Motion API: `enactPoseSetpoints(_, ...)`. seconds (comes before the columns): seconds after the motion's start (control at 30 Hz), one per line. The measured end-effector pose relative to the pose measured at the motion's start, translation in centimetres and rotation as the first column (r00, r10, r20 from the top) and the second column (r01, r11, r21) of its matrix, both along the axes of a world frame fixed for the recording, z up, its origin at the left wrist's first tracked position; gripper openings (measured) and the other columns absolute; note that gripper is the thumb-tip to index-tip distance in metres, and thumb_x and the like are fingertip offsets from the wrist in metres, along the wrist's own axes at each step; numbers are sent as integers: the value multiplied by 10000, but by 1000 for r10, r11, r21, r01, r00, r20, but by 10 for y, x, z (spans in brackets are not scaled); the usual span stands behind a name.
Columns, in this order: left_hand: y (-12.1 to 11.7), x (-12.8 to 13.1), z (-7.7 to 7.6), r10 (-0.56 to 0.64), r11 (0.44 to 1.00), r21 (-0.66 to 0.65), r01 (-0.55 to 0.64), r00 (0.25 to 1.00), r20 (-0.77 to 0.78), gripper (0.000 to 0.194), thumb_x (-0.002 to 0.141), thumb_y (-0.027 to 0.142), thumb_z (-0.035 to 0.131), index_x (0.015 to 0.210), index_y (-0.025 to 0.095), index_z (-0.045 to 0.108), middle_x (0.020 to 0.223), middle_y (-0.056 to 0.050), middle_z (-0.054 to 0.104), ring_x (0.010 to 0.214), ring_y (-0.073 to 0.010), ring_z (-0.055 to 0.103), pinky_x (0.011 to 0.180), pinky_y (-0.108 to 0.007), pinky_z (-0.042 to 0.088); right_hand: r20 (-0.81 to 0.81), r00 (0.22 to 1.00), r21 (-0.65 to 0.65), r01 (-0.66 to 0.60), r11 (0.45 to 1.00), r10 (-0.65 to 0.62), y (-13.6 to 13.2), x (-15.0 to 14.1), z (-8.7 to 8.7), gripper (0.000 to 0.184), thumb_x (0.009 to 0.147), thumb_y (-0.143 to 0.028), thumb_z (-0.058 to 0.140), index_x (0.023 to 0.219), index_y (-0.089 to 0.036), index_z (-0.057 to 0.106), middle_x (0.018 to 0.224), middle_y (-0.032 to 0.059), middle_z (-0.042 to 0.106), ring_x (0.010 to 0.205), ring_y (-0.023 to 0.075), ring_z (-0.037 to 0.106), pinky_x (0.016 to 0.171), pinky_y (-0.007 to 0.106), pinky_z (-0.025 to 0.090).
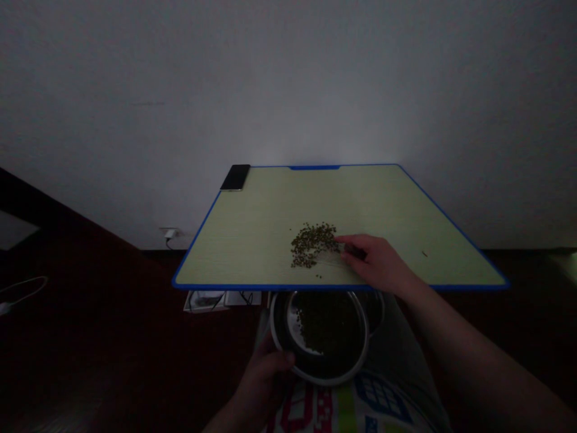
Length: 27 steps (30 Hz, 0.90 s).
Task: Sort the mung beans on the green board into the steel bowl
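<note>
A loose patch of small dark brown-green grains (311, 243), too small to name surely, lies spread on the pale folding table (265, 207). At the right side of this patch is my right hand (372, 258), its index finger stretched to the grains and its thumb apart below; the other fingers are partly hidden. Below the table's front edge, my left hand (268, 373) grips the near left rim of a round metal bowl (321, 380), thumb over the rim. Many similar dark grains (331, 325) fill much of the bowl, leaving some shiny bottom bare at the left.
A phone (235, 178) rests at the table's far left corner. One small reddish-brown sliver (424, 254) lies to the right. Another container (376, 310) shows partly behind the bowl. Beneath the table are white boxes (205, 300) with cables. A plug (170, 234) sits in the wall.
</note>
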<state>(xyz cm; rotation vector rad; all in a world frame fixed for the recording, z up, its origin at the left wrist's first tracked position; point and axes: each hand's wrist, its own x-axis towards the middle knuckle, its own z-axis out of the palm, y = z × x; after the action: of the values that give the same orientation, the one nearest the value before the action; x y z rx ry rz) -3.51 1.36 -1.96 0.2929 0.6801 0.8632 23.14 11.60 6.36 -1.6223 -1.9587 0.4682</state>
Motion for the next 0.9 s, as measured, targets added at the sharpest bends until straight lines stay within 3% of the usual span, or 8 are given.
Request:
enactPoseSetpoints(0.2, 1, 0, 4, -24, 1000, -1, 24, 1000, -11, 708, 591, 81, 716, 1283, 200, 623, 1017, -97, 791, 1001, -325, 717, 850, -417, 579, -27, 998, -31, -58, 998, 57, -4, 6, 1, 382, 848, -243, 563, 1201, -190, 701, 946, 76, 737, 736, 174, 638, 674, 305, 489)
enactPoseSetpoints(0.33, 2, 1, 6, -17, 1000, -1, 17, 999, -32, 730, 589, 100, 715, 1304, 199, 607, 1038, -103, 786, 993, -325, 719, 861, -423, 570, -61, 994, -55, -100, 994, 96, -8, 10, 1, 383, 848, -255, 564, 1201, -194, 699, 963, 69, 742, 745, 173, 645, 667, 297, 496)
enactPoseSetpoints(0.53, 3, 1, 3, -20, 1000, 21, 21, 1000, -17, 728, 583, 99, 715, 1295, 213, 611, 998, -75, 800, 996, -302, 719, 888, -399, 549, -26, 998, -51, -60, 997, 59, -8, 7, 3, 376, 850, -266, 558, 1185, -187, 709, 817, 52, 723, 651, 166, 612, 606, 294, 481)
enactPoseSetpoints(0.77, 2, -1, 4, -20, 1000, 10, 20, 1000, -23, 721, 593, 91, 708, 1298, 205, 607, 992, -87, 800, 1005, -306, 716, 892, -401, 546, 0, 995, -25, -99, 995, 99, -1, 2, 2, 387, 858, -239, 558, 1221, -205, 688, 1058, 79, 747, 846, 191, 685, 765, 325, 530)
enactPoseSetpoints(0.9, 3, -2, 5, -23, 1000, -9, 23, 999, -35, 739, 599, 78, 699, 1318, 208, 591, 1034, -95, 791, 986, -306, 721, 851, -395, 566, -14, 992, -33, -125, 992, 125, -2, -1, 4, 376, 849, -235, 573, 1202, -220, 699, 1040, 73, 754, 828, 188, 685, 742, 315, 528)
